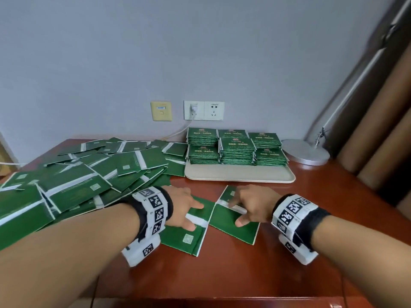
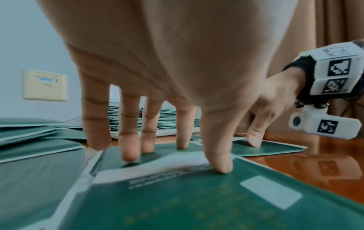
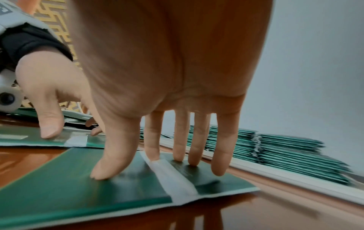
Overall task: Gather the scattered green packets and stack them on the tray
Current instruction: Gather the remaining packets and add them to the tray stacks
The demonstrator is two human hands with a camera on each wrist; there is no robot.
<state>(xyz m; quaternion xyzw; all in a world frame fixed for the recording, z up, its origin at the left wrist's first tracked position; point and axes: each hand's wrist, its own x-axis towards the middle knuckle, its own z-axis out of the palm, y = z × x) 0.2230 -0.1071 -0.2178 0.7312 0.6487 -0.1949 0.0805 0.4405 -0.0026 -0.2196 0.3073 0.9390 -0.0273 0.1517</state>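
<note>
Both grips flat, grasping nothing: left hand (image 1: pixel 185 210) and right hand (image 1: pixel 252 206) each pressing a packet (image 1: pixel 235 221), so slide to the surface's near edge, then pinch.

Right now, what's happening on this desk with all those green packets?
A person is sorting green packets by hand. The left hand presses its fingertips on one packet on the wooden table; the right hand presses on another packet beside it. Neither is lifted yet. Six neat stacks already sit on the beige tray by the wall, while a big loose pile waits on the left.
</note>
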